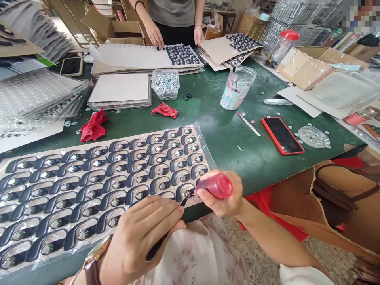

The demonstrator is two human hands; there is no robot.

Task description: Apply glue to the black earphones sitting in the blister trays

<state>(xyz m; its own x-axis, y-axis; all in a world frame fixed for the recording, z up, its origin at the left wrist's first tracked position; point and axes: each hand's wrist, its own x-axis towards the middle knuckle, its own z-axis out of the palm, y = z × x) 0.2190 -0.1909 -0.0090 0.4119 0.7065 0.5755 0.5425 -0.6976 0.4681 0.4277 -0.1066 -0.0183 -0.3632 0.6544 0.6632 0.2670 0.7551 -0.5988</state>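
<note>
No words or numbers can be read anywhere. The clear jar [241, 75] on the bench [225, 134] has a colourful label [233, 98], but its letters are too small and blurry to make out. The red phone [282, 135] has a dark screen with no writing on it.

Single head-worn view, looking forward and down, close over green table [237, 150], co-worker opposite
</note>
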